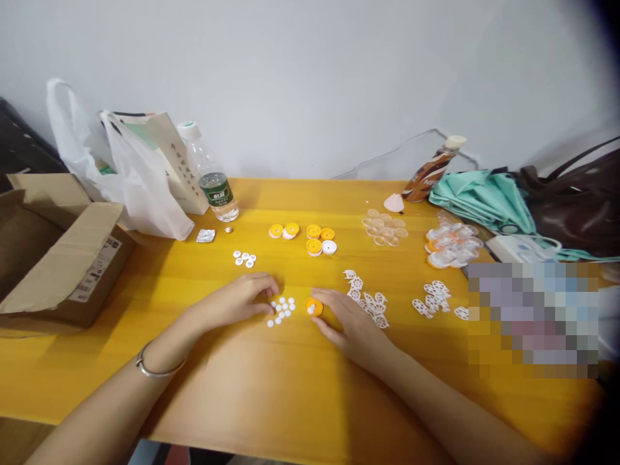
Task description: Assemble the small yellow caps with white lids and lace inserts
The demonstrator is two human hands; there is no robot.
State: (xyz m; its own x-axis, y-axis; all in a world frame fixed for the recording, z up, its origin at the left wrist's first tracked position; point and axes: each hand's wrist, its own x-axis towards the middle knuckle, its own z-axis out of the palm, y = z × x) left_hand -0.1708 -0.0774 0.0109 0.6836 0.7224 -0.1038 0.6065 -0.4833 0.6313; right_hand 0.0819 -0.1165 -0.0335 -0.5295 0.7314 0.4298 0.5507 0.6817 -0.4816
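Observation:
My right hand grips a small orange round part at the table's middle, fingers behind it and thumb in front. A whitish spot shows on top of that part. My left hand hovers beside a cluster of small white discs, its fingers bent and the thumb apart from them, with nothing visible between. White spoked plastic pieces lie just beyond my right hand. Behind my left hand is a group of white discs with dark marks. Farther back sit orange round cases and a white one.
Clear rings, stacked orange and clear parts and more spoked pieces lie to the right. A brown bottle and a teal umbrella are behind them. Leftward stand a water bottle, a plastic bag and an open carton.

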